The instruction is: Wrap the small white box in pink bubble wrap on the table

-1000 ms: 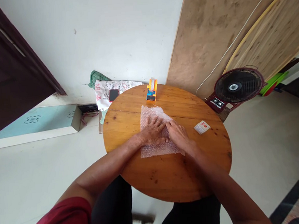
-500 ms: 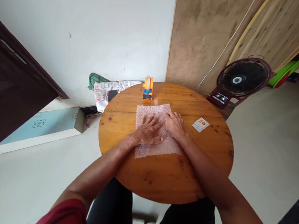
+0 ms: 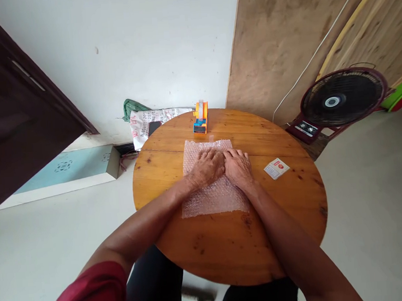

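Note:
A sheet of bubble wrap (image 3: 215, 202) lies flat on the round wooden table (image 3: 208, 247). My left hand (image 3: 209, 167) rests palm down on its middle, fingers stretched forward. Beside it, almost touching, my right hand (image 3: 239, 167) presses on the wrap's right edge with its fingers apart. Neither hand appears to grip anything. A short strip of clear tape (image 3: 211, 138) shows on the table at the far edge of the wrap. Behind that stands an orange and blue tape dispenser (image 3: 201, 118) with a roll in it.
To the right on the table lies a small white card with red print (image 3: 276, 168). A dark red fan (image 3: 343, 97) stands beyond the table's right side. A printed white sack (image 3: 141, 127) leans by the wall, near a pale blue box (image 3: 84, 164) on the floor.
My left hand has drawn its fingers and thumb closer together and shifted right, up against the right hand. The right hand's fingers have uncurled and spread. The view has shifted slightly.

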A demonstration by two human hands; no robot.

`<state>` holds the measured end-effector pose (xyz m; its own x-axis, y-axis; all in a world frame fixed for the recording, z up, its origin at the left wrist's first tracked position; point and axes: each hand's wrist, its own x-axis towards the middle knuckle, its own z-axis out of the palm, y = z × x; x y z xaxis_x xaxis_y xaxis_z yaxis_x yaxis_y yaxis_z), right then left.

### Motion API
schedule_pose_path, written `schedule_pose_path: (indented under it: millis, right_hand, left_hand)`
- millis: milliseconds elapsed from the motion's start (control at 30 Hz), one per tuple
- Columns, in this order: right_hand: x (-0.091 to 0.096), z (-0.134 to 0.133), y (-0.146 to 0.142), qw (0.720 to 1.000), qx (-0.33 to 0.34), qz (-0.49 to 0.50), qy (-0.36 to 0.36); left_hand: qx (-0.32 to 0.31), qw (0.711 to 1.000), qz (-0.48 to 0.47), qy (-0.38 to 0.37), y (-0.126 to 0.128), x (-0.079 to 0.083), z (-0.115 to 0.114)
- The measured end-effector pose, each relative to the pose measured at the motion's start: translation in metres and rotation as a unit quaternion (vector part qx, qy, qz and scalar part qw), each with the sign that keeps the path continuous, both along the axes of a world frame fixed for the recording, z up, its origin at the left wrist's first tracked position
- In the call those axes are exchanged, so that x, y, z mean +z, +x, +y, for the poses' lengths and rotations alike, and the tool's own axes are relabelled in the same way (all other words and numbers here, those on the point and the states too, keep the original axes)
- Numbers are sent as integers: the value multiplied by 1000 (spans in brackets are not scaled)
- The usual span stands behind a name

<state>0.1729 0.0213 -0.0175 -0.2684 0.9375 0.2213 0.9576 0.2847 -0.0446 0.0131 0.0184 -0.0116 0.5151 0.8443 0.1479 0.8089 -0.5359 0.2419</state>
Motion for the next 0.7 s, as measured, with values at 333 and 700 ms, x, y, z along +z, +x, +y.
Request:
schedule_pose_path:
  millis: [333, 700]
  right_hand:
    - [-8, 8, 6, 998, 21, 56, 2]
    - [7, -4, -3, 995, 72, 58, 30]
  left_hand:
    - [-25, 1000, 18, 4, -8, -18, 4]
    - [-53, 998, 18, -4, -10, -18, 5]
